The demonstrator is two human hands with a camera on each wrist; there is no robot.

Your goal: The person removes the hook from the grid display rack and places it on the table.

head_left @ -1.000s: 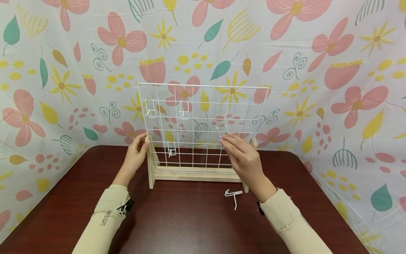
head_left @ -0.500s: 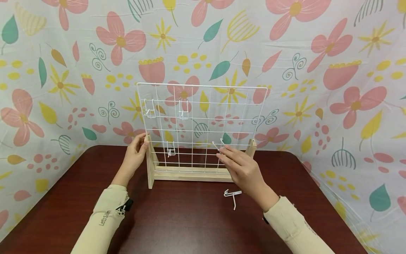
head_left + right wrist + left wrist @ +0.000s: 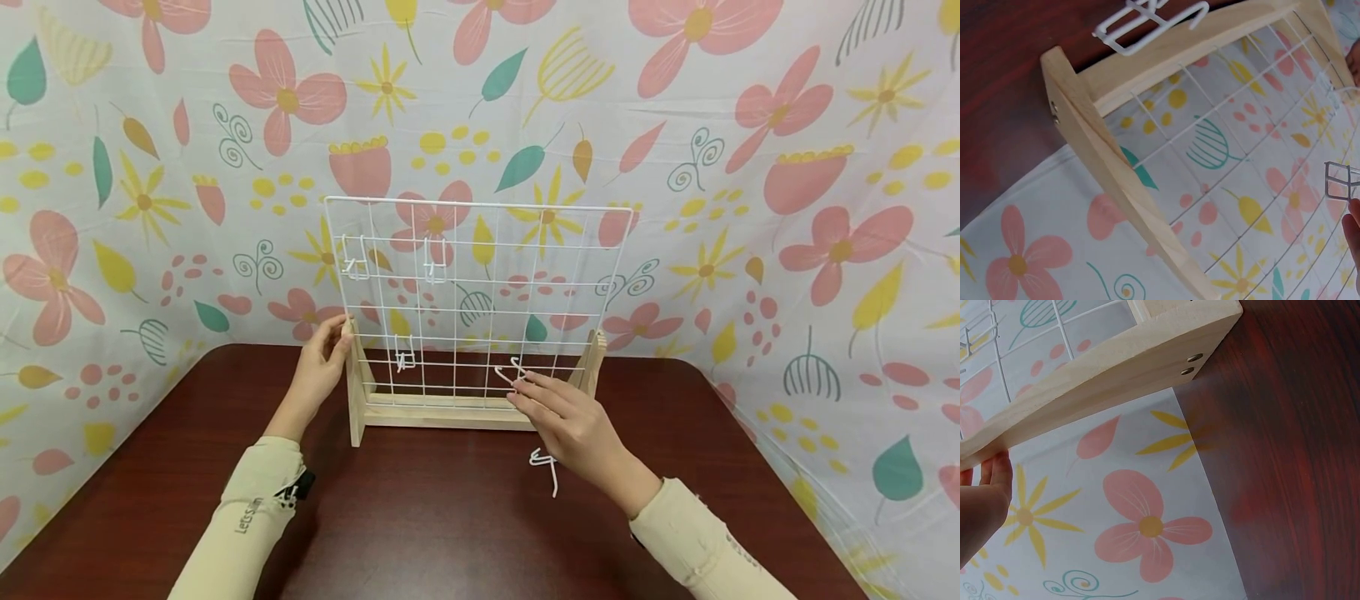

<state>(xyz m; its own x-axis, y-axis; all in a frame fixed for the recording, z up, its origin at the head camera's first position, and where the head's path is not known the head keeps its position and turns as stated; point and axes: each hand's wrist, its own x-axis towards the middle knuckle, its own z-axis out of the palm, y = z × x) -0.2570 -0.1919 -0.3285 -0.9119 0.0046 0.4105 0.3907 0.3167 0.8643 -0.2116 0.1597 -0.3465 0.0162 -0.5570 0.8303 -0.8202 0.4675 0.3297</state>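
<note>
A white wire grid panel [image 3: 480, 202] stands upright in a pale wooden stand [image 3: 450, 421]. My left hand [image 3: 318, 367] grips the stand's left upright [image 3: 356, 392] near its top. Between thumb and fingertips, my right hand [image 3: 573, 425] pinches a white wire hook [image 3: 506, 377], its bent prongs pointing up in front of the lower right of the grid. The right wrist view shows this hook's square wire frame [image 3: 1327, 181] beside the fingers. Another wire hook [image 3: 553, 477] lies on the table below the right hand, partly hidden by it.
Three similar hooks hang on the grid: one upper left [image 3: 356, 268], one upper middle [image 3: 434, 272], one lower left [image 3: 405, 360]. The dark red-brown table [image 3: 420, 517] backs onto a floral curtain [image 3: 480, 108]. The stand's right upright [image 3: 592, 362] rises behind my right hand.
My right hand has moved down along the front of the grid with the hook, from mid-height to near the bottom rows. My left hand stays on the upright.
</note>
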